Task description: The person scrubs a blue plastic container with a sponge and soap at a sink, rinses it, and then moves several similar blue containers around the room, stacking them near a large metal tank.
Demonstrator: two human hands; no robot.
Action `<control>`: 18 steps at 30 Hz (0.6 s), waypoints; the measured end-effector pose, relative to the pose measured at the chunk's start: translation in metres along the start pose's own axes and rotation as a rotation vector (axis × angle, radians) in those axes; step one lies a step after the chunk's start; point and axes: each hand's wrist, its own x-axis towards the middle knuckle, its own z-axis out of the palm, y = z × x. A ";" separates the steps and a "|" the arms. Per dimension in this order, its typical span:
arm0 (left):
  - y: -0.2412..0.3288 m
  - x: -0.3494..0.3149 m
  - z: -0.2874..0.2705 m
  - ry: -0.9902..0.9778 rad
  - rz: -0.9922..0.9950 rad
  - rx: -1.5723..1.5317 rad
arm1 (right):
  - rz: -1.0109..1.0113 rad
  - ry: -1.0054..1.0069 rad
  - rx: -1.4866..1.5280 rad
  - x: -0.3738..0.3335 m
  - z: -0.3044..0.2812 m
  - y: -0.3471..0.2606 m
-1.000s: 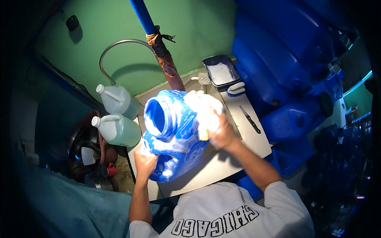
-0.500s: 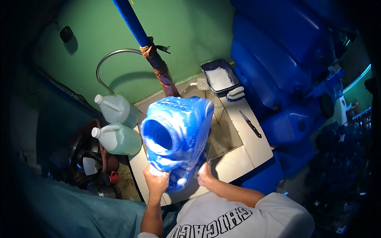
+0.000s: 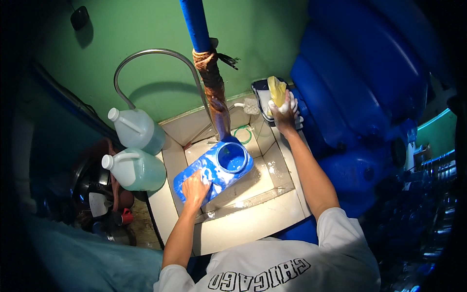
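Observation:
A blue plastic water container [image 3: 245, 168], streaked with white suds, lies tilted over the tiled sink with its round open mouth facing up. My left hand [image 3: 195, 187] is closed around its handle, on the near left side. At the back right, my right hand [image 3: 284, 116] is covered in foam and grips a crumpled yellow sponge [image 3: 276, 91]. That hand is over a dark tub [image 3: 258, 87], which it partly hides. My right forearm covers the part of the ledge just in front of the tub.
Two translucent jugs of pale green liquid, a rear jug [image 3: 141, 129] and a front jug [image 3: 138, 170], stand left of the sink [image 3: 243, 209]. A wrapped post [image 3: 214, 87] and a curved metal hose [image 3: 160, 51] rise behind. Large blue containers [image 3: 350, 97] crowd the right side.
The blue container has been lowered into the sink area and turned, its mouth now toward the right. My right hand has left it and reached to the tub, where it now grips the yellow sponge.

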 end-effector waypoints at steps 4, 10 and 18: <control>-0.013 0.036 0.050 -0.051 -0.156 -0.012 | -0.177 -0.397 -0.007 -0.027 0.005 0.005; -0.017 0.063 0.127 0.044 -0.198 -0.114 | 0.016 -0.720 0.204 -0.084 0.011 -0.047; -0.038 0.075 0.163 -0.352 -0.114 -0.225 | 0.441 -0.883 0.267 -0.087 0.078 -0.074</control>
